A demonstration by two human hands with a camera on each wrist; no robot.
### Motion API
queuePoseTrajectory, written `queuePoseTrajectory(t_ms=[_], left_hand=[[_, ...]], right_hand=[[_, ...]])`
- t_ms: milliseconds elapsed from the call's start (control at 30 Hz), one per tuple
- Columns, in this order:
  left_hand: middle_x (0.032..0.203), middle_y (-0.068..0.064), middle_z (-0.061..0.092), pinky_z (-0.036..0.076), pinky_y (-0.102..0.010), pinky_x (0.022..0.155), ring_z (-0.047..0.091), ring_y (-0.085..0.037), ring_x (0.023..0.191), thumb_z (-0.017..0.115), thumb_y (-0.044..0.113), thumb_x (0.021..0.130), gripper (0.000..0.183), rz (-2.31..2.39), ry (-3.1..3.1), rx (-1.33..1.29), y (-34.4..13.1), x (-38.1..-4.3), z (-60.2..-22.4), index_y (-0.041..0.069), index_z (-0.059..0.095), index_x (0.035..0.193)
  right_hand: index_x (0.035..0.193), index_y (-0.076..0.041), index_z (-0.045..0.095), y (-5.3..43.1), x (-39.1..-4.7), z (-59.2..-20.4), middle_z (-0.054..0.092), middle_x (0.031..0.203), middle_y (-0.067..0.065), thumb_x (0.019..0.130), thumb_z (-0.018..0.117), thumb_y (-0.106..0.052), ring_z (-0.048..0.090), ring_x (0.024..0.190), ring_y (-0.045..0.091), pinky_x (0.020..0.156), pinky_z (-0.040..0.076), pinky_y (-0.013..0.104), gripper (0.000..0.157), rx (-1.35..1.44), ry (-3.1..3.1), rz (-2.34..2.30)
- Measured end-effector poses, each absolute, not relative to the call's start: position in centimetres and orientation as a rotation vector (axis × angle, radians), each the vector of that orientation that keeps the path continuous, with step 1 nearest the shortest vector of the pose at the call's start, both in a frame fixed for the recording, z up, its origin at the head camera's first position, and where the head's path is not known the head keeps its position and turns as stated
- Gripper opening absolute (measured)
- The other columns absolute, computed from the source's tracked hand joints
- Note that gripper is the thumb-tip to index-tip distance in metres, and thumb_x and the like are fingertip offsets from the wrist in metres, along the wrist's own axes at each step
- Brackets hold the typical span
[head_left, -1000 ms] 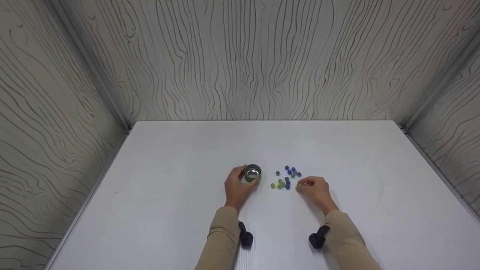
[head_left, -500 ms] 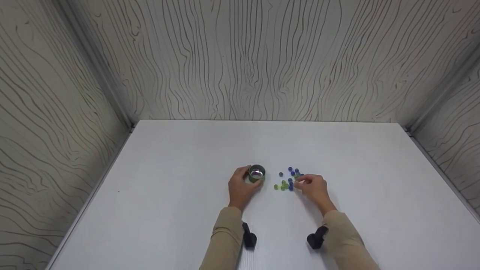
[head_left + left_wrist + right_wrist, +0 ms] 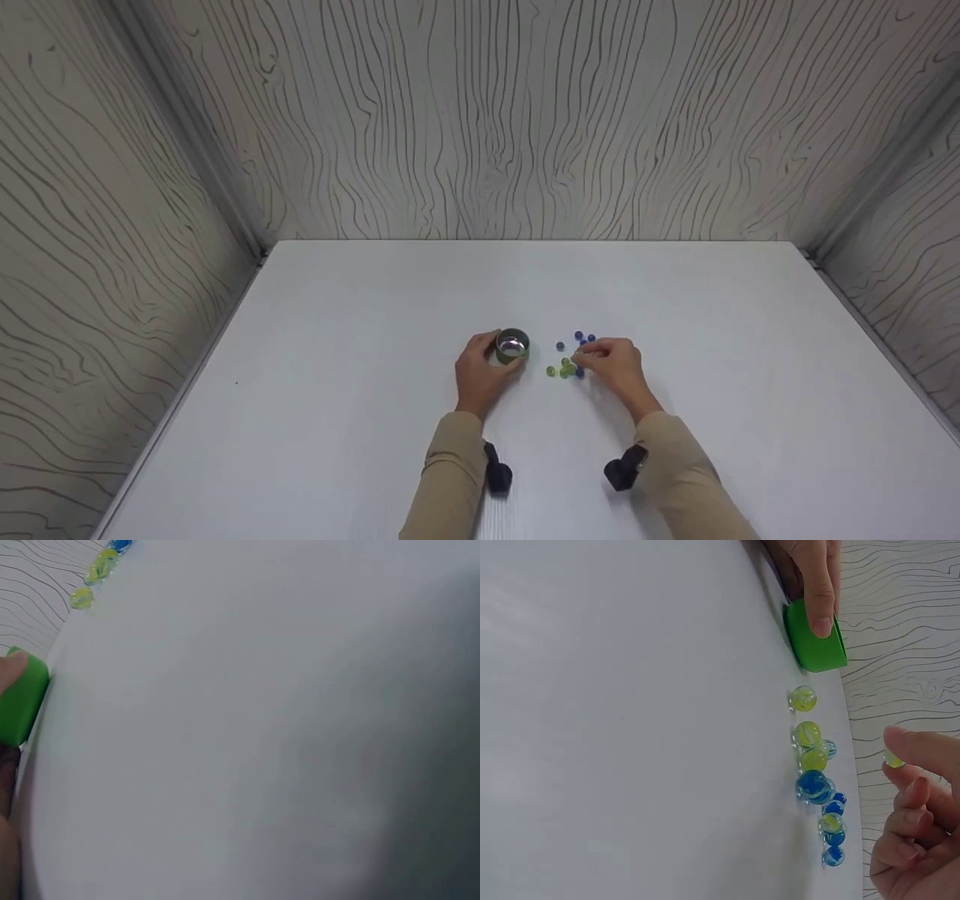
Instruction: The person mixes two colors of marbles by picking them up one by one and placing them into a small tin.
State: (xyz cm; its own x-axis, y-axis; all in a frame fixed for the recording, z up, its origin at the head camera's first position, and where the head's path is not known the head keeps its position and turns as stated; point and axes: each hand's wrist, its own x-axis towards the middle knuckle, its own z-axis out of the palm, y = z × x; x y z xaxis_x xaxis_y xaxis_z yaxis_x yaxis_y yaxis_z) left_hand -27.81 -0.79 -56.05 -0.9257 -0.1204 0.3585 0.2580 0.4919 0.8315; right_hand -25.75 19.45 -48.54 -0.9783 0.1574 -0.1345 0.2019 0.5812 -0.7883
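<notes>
My left hand [image 3: 480,379] grips a small round green cup [image 3: 810,652], its thumb against the outer wall. The cup stands upright on the white table, its shiny inner bottom showing in the head view. Between thumb and index finger, my right hand [image 3: 619,371] pinches a clear marble with a yellow-green swirl [image 3: 893,758], raised above the table. Its other fingers are curled in. Below and beside that hand lie several loose marbles, some yellow-green [image 3: 803,698], others blue [image 3: 812,784]. In the head view the hand covers part of the group.
The white table [image 3: 360,322] runs back to a wall with a wood-grain pattern [image 3: 480,120]. Similar panels rise at both sides. A black wrist camera [image 3: 498,476] sits on the left sleeve, and another black wrist camera [image 3: 625,469] is on the right one.
My right hand, with the marble pinched in it, has moved left and a little away from me, over the loose marbles. My left hand stays on the cup.
</notes>
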Motion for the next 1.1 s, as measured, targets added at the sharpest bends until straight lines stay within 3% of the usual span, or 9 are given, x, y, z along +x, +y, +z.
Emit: queuePoseTrajectory(t_ms=[267,1100], left_hand=[[0.113,-0.007,0.069,0.054,-0.033,0.102,0.067,-0.021,0.110,0.083,0.027,0.072,0.056,-1.394,-2.369,-0.139,-1.1,-27.7,-56.0,0.004,0.064,0.119],[0.132,-0.012,0.063,0.048,-0.035,0.111,0.060,-0.024,0.125,0.080,0.020,0.076,0.063,-1.491,-2.386,-0.166,-1.1,-27.7,-56.2,0.004,0.057,0.132]], right_hand=[[0.092,0.003,0.074,18.3,-26.2,-48.4,0.051,0.063,-0.005,0.078,0.074,-0.010,0.044,0.065,0.010,0.058,0.035,0.019,0.019,0.269,2.802,-1.416],[0.095,0.002,0.073,16.1,-27.6,-47.5,0.048,0.063,-0.005,0.082,0.073,-0.011,0.042,0.061,0.009,0.053,0.035,0.019,0.019,0.134,2.813,-1.406]])
